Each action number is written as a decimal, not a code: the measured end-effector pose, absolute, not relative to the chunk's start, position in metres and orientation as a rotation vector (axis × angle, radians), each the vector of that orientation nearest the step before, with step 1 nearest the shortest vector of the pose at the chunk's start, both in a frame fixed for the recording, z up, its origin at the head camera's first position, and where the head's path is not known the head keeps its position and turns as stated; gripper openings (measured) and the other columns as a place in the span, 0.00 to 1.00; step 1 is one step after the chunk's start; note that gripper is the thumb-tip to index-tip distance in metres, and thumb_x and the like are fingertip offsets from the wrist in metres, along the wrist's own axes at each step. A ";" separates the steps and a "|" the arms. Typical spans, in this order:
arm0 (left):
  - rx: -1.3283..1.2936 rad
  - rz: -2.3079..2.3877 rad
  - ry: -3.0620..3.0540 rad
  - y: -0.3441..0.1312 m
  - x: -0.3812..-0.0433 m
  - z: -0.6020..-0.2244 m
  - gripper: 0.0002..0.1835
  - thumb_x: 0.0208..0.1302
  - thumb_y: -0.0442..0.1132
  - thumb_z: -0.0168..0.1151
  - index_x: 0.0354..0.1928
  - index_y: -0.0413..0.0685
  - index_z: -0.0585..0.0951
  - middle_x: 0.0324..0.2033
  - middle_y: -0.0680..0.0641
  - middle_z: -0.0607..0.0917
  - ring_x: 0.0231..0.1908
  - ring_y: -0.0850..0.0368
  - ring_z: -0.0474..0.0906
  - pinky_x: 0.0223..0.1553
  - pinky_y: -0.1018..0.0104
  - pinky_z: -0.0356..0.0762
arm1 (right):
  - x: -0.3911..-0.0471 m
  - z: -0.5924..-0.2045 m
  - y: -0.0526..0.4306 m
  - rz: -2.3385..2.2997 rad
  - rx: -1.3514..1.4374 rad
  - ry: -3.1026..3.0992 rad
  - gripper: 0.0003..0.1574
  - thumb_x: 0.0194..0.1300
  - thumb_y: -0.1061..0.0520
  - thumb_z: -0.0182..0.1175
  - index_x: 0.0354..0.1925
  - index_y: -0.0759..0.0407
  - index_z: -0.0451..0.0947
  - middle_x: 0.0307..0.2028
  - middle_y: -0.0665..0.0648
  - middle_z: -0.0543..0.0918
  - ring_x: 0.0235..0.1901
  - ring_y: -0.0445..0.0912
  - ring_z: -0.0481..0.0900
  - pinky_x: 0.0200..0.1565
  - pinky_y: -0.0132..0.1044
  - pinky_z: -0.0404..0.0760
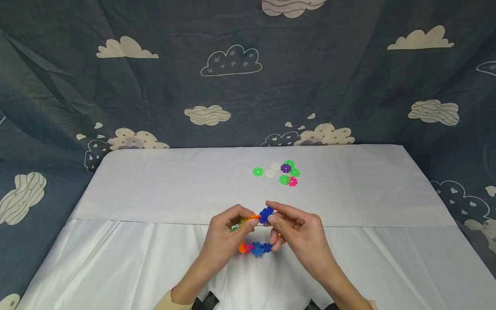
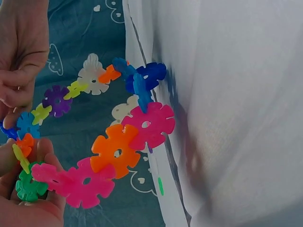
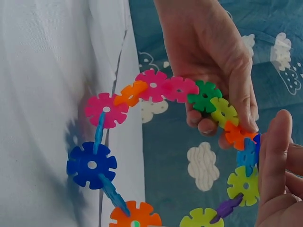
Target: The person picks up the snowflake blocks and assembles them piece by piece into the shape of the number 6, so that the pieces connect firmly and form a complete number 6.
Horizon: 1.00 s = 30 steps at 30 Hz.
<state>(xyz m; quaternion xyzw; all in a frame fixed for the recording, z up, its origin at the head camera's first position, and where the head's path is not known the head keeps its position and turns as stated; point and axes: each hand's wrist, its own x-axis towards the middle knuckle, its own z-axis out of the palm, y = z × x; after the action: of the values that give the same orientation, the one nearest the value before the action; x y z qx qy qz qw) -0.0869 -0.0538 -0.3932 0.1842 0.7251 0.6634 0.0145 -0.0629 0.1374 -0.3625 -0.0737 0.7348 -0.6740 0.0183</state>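
Flower-shaped plastic discs, slotted edge to edge, make a multicoloured ring-like chain [image 3: 154, 85] that hangs between both hands. My left hand [image 1: 224, 230] pinches the chain by an orange disc [image 3: 234, 135], with yellow and green discs close to its fingers. Opposite it, my right hand [image 1: 308, 234] holds a dark blue disc [image 1: 266, 214] between thumb and fingers, right beside the orange one. Pink, orange and blue discs sag below, near the table cloth. Whether the blue and orange discs are slotted together is hidden by the fingers.
Loose discs lie farther back on the white table [image 1: 155, 189]: a separate green disc [image 1: 257, 172], white discs [image 1: 270, 174], a purple disc [image 1: 286, 168], a pink disc [image 1: 293, 182] and more green ones. A dark cloud-patterned cloth [image 1: 310, 86] hangs behind.
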 end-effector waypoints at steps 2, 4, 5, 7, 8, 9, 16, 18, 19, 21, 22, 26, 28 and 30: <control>0.565 2.071 2.249 -0.054 -0.087 -0.393 0.05 0.65 0.41 0.66 0.37 0.48 0.84 0.34 0.51 0.85 0.34 0.51 0.82 0.40 0.62 0.81 | -0.063 -0.363 0.138 -2.096 -0.229 2.263 0.21 0.68 0.58 0.63 0.58 0.63 0.78 0.32 0.61 0.85 0.19 0.54 0.81 0.28 0.43 0.84; 0.566 2.075 2.241 -0.053 -0.087 -0.394 0.05 0.65 0.41 0.66 0.37 0.46 0.84 0.34 0.51 0.85 0.34 0.51 0.82 0.40 0.62 0.81 | -0.064 -0.364 0.139 -2.099 -0.226 2.236 0.21 0.69 0.57 0.62 0.58 0.61 0.78 0.32 0.61 0.85 0.18 0.54 0.80 0.26 0.44 0.84; 0.567 2.075 2.241 -0.053 -0.087 -0.394 0.06 0.65 0.41 0.66 0.37 0.46 0.84 0.34 0.51 0.85 0.34 0.51 0.82 0.40 0.62 0.81 | -0.064 -0.365 0.139 -2.098 -0.229 2.221 0.21 0.69 0.56 0.61 0.59 0.61 0.78 0.32 0.62 0.85 0.17 0.54 0.80 0.25 0.44 0.83; 0.570 2.079 2.241 -0.052 -0.087 -0.395 0.05 0.65 0.40 0.66 0.37 0.46 0.84 0.34 0.50 0.85 0.34 0.49 0.82 0.40 0.62 0.81 | -0.065 -0.366 0.139 -2.100 -0.236 2.179 0.22 0.70 0.55 0.60 0.60 0.59 0.77 0.31 0.62 0.84 0.16 0.55 0.79 0.24 0.45 0.83; 0.572 2.085 2.239 -0.052 -0.086 -0.396 0.05 0.65 0.40 0.66 0.36 0.46 0.84 0.34 0.50 0.85 0.34 0.48 0.82 0.40 0.62 0.81 | -0.065 -0.366 0.139 -2.097 -0.236 2.163 0.23 0.70 0.54 0.60 0.61 0.58 0.77 0.31 0.62 0.84 0.16 0.55 0.79 0.24 0.46 0.83; 0.574 2.094 2.237 -0.051 -0.086 -0.397 0.03 0.65 0.39 0.67 0.36 0.47 0.84 0.34 0.50 0.85 0.34 0.47 0.82 0.40 0.62 0.81 | -0.065 -0.367 0.139 -2.094 -0.234 2.153 0.24 0.70 0.53 0.60 0.61 0.58 0.76 0.31 0.62 0.84 0.16 0.55 0.79 0.23 0.46 0.83; 0.600 2.175 2.241 -0.049 -0.085 -0.399 0.02 0.64 0.34 0.66 0.36 0.43 0.83 0.33 0.49 0.85 0.34 0.48 0.82 0.40 0.62 0.80 | -0.065 -0.370 0.136 -2.140 -0.186 2.099 0.24 0.70 0.53 0.60 0.62 0.58 0.76 0.32 0.63 0.85 0.17 0.55 0.80 0.23 0.44 0.82; 0.600 2.192 2.245 -0.048 -0.085 -0.399 0.02 0.64 0.34 0.66 0.36 0.42 0.83 0.32 0.48 0.85 0.34 0.49 0.82 0.40 0.62 0.80 | -0.065 -0.370 0.135 -2.141 -0.157 2.093 0.24 0.70 0.52 0.60 0.61 0.58 0.76 0.33 0.63 0.86 0.17 0.54 0.80 0.23 0.43 0.82; 0.599 2.197 2.244 -0.048 -0.085 -0.399 0.03 0.64 0.34 0.66 0.36 0.42 0.83 0.32 0.48 0.85 0.34 0.50 0.82 0.40 0.62 0.80 | -0.065 -0.370 0.134 -2.139 -0.144 2.094 0.24 0.70 0.52 0.60 0.61 0.57 0.76 0.33 0.63 0.86 0.16 0.54 0.80 0.22 0.42 0.82; 0.602 2.195 2.247 -0.048 -0.086 -0.400 0.04 0.65 0.35 0.66 0.35 0.42 0.83 0.32 0.47 0.85 0.33 0.51 0.82 0.41 0.61 0.80 | -0.065 -0.369 0.134 -2.127 -0.124 2.107 0.24 0.70 0.51 0.60 0.61 0.56 0.77 0.33 0.63 0.86 0.15 0.55 0.79 0.22 0.41 0.82; 0.598 2.192 2.248 -0.048 -0.086 -0.400 0.04 0.65 0.36 0.66 0.35 0.42 0.83 0.32 0.46 0.85 0.33 0.51 0.82 0.40 0.62 0.80 | -0.065 -0.369 0.134 -2.118 -0.120 2.115 0.24 0.70 0.50 0.60 0.61 0.56 0.77 0.33 0.62 0.86 0.15 0.55 0.79 0.21 0.41 0.81; 0.575 2.190 2.224 -0.048 -0.087 -0.401 0.04 0.65 0.36 0.67 0.35 0.42 0.83 0.31 0.40 0.84 0.32 0.50 0.82 0.39 0.62 0.80 | -0.066 -0.369 0.134 -2.104 -0.116 2.118 0.23 0.70 0.50 0.61 0.60 0.55 0.77 0.32 0.63 0.85 0.14 0.55 0.77 0.19 0.40 0.80; 0.556 2.192 2.198 -0.048 -0.088 -0.402 0.04 0.65 0.36 0.66 0.35 0.43 0.82 0.31 0.39 0.83 0.32 0.50 0.82 0.39 0.63 0.80 | -0.066 -0.370 0.134 -2.102 -0.109 2.108 0.24 0.70 0.49 0.61 0.60 0.55 0.77 0.32 0.63 0.85 0.13 0.55 0.77 0.19 0.39 0.79; 0.538 2.186 2.173 -0.048 -0.089 -0.404 0.05 0.65 0.37 0.66 0.36 0.43 0.82 0.32 0.39 0.83 0.33 0.49 0.81 0.40 0.62 0.80 | -0.067 -0.371 0.135 -2.104 -0.104 2.101 0.25 0.70 0.48 0.61 0.61 0.55 0.77 0.31 0.64 0.85 0.14 0.54 0.77 0.19 0.39 0.79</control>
<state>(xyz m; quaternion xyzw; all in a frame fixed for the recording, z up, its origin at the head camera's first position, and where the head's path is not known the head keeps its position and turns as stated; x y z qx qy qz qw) -0.0885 -0.0480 -0.4036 0.1721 0.6944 0.6987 0.0063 -0.0672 0.1347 -0.3711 -0.0347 0.7038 -0.7047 0.0831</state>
